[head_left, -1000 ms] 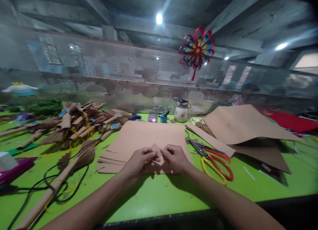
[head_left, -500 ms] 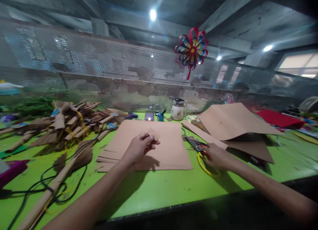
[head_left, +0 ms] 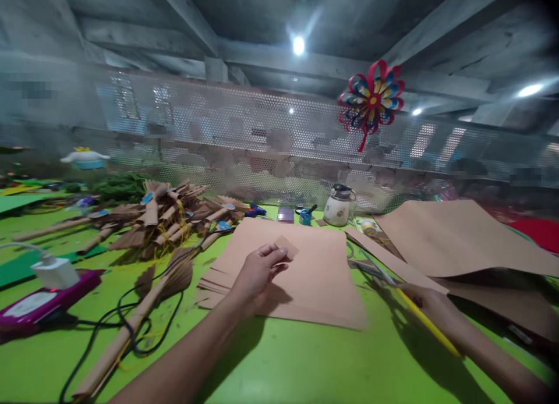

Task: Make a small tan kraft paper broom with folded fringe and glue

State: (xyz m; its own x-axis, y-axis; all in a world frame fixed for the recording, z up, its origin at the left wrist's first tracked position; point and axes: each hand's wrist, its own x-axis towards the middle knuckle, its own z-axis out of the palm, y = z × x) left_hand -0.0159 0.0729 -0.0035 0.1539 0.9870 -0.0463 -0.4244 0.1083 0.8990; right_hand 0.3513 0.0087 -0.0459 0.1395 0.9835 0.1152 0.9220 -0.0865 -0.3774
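My left hand [head_left: 259, 276] pinches a small square of brown kraft paper [head_left: 288, 248] between thumb and fingers, above a stack of large brown kraft sheets [head_left: 314, 276]. Strips are cut along the left edge of that stack. To the right, my right hand [head_left: 430, 305] is closed on a pair of scissors [head_left: 425, 319] with yellow handles. The scissors are turned edge-on, their blades pointing away from me toward a long paper strip [head_left: 393, 258]. Motion blur hides how far the blades are apart.
Rolled brown paper pieces [head_left: 170, 223] are heaped at the left. A dark cable [head_left: 120, 311] and a purple power strip [head_left: 56, 302] lie nearer me. A jug [head_left: 339, 206] stands behind the stack; large loose sheets [head_left: 458, 241] lie right.
My right hand has lifted the scissors and tipped them from nearly flat to edge-on. My left hand still pinches the paper square. The view has swung left.
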